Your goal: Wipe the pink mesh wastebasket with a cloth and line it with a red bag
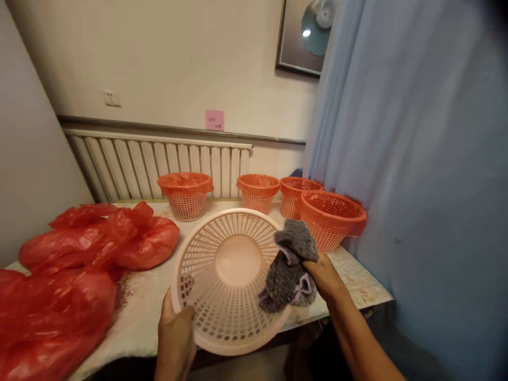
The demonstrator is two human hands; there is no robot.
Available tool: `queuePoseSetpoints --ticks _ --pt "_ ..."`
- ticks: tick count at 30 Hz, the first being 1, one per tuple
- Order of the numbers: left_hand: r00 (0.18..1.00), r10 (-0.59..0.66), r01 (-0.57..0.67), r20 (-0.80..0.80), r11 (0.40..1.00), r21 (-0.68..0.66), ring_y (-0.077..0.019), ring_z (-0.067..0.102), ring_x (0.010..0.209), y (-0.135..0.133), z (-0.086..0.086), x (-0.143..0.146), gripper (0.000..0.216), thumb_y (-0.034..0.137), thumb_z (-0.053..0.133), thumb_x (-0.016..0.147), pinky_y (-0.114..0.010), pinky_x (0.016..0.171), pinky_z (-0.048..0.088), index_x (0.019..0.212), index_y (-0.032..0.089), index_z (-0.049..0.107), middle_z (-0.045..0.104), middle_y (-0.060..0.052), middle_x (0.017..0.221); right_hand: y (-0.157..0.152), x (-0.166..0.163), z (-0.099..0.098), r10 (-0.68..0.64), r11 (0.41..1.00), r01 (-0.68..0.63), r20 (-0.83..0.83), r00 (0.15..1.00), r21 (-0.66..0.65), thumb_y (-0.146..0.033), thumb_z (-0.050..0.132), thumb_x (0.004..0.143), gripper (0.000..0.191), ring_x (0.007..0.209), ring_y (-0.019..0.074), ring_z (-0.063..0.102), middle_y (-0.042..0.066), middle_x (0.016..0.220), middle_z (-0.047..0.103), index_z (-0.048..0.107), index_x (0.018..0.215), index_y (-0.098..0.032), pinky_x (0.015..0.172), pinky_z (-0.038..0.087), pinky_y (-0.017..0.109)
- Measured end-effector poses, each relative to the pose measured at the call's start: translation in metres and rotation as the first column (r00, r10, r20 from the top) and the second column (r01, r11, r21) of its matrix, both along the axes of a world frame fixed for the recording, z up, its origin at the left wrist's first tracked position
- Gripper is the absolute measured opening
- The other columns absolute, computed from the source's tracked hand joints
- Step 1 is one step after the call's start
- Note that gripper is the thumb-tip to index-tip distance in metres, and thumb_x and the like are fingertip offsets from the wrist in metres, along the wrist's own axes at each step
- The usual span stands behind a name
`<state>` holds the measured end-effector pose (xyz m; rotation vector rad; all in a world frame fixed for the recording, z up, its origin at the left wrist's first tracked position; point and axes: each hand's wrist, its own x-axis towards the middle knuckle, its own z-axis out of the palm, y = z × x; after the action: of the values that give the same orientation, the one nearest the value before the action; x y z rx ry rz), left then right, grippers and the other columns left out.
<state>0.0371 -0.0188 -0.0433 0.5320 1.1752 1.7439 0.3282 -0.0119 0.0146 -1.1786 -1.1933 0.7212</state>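
Observation:
A round, pale pink plastic basket (238, 259) with slotted sides is tilted so its inside faces me; nothing lies in it. My left hand (175, 330) grips its rim at the lower left, thumb over the edge. In my right hand (323, 275) is a bunched grey fuzzy cloth (288, 270) with pale purple edging. The cloth covers the right part of the basket's rim. Whether it presses on the basket or hangs just in front, I cannot tell. My right fingertips are hidden behind the cloth.
Filled red plastic bags (99, 241) crowd the table's left side. Several small baskets with red liners, such as the left one (186, 203) and the right one (329, 217), line the back. A radiator (166, 159) stands behind; a blue curtain (408, 159) hangs right.

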Motion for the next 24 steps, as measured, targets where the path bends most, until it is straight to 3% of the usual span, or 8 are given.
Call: queuePoseSetpoints --ticks 2,4,6,9,12,18,21,24 --pt "1.000 0.005 -0.005 0.027 1.000 0.005 -0.0193 0.071 0.077 0.002 0.000 -0.005 0.075 -0.003 0.048 0.047 -0.036 0.079 0.058 0.115 0.025 0.062 0.074 0.000 0.090 -0.015 -0.001 -0.028 0.018 0.991 -0.058 -0.303 0.953 -0.122 -0.024 0.067 0.060 0.035 0.082 0.0258 0.068 0.006 0.081 0.072 0.068 0.094 -0.013 0.076 0.053 0.038" --pt "0.999 -0.007 0.006 0.051 1.000 0.012 -0.0209 0.072 0.078 0.006 -0.004 -0.015 0.075 -0.004 0.047 0.046 -0.038 0.080 0.059 0.115 0.025 0.062 0.075 0.000 0.088 -0.025 0.000 -0.053 -0.064 0.984 -0.026 -0.489 0.870 -0.174 -0.026 0.073 0.056 0.038 0.075 0.0252 0.069 0.004 0.075 0.072 0.068 0.091 -0.014 0.071 0.054 0.036" --pt "0.996 -0.033 0.032 0.079 0.999 0.008 -0.0224 0.072 0.079 0.011 -0.012 -0.026 0.074 -0.004 0.048 0.047 -0.040 0.081 0.059 0.114 0.024 0.062 0.075 0.001 0.082 -0.028 0.009 -0.073 -0.233 0.968 0.126 -0.589 0.774 -0.216 -0.024 0.076 0.049 0.042 0.070 0.0237 0.069 0.002 0.070 0.071 0.067 0.089 -0.015 0.067 0.055 0.034" --pt "0.986 -0.079 0.086 0.147 0.996 -0.037 -0.0245 0.073 0.079 0.018 -0.030 -0.039 0.071 -0.005 0.048 0.047 -0.044 0.083 0.058 0.111 0.020 0.064 0.073 0.001 0.071 -0.024 0.030 -0.089 -0.468 0.879 0.411 -0.602 0.647 -0.242 -0.025 0.075 0.048 0.043 0.062 0.0186 0.066 -0.001 0.070 0.071 0.067 0.089 -0.016 0.060 0.053 0.028" --pt "0.967 -0.147 0.162 0.208 0.985 -0.055 -0.0264 0.074 0.080 0.025 -0.046 -0.039 0.074 -0.007 0.047 0.045 -0.048 0.084 0.058 0.113 0.017 0.063 0.075 -0.001 0.072 -0.014 0.043 -0.089 -0.529 0.836 0.519 -0.506 0.681 -0.176 -0.028 0.071 0.055 0.040 0.063 0.0161 0.063 -0.002 0.075 0.070 0.067 0.093 -0.016 0.059 0.051 0.026" --pt "0.913 -0.295 0.342 0.282 0.930 -0.134 -0.0291 0.075 0.077 0.046 -0.062 -0.011 0.084 -0.005 0.046 0.049 -0.051 0.081 0.058 0.132 0.011 0.050 0.076 -0.005 0.071 0.016 0.019 -0.060 -0.433 0.894 0.447 -0.206 0.878 0.025 -0.036 0.064 0.071 0.041 0.092 0.0213 0.063 0.005 0.102 0.070 0.065 0.106 -0.017 0.082 0.049 0.032" --pt "0.888 -0.380 0.437 0.258 0.872 -0.221 -0.0307 0.075 0.075 0.059 -0.066 0.004 0.075 -0.002 0.045 0.050 -0.049 0.076 0.060 0.124 0.003 0.055 0.075 -0.008 0.067 0.029 0.000 -0.041 -0.390 0.916 0.382 0.040 0.920 0.125 -0.028 0.056 0.074 0.032 0.093 0.0221 0.061 0.006 0.100 0.068 0.065 0.103 -0.018 0.086 0.047 0.036" --pt "0.877 -0.438 0.478 0.199 0.836 -0.270 -0.0326 0.074 0.071 0.066 -0.072 0.014 0.059 -0.001 0.044 0.047 -0.046 0.069 0.060 0.102 0.002 0.066 0.073 -0.009 0.060 0.037 -0.015 -0.027 -0.378 0.911 0.281 0.336 0.863 0.301 -0.020 0.052 0.073 0.025 0.095 0.0242 0.057 0.008 0.097 0.064 0.065 0.094 -0.019 0.088 0.046 0.040"
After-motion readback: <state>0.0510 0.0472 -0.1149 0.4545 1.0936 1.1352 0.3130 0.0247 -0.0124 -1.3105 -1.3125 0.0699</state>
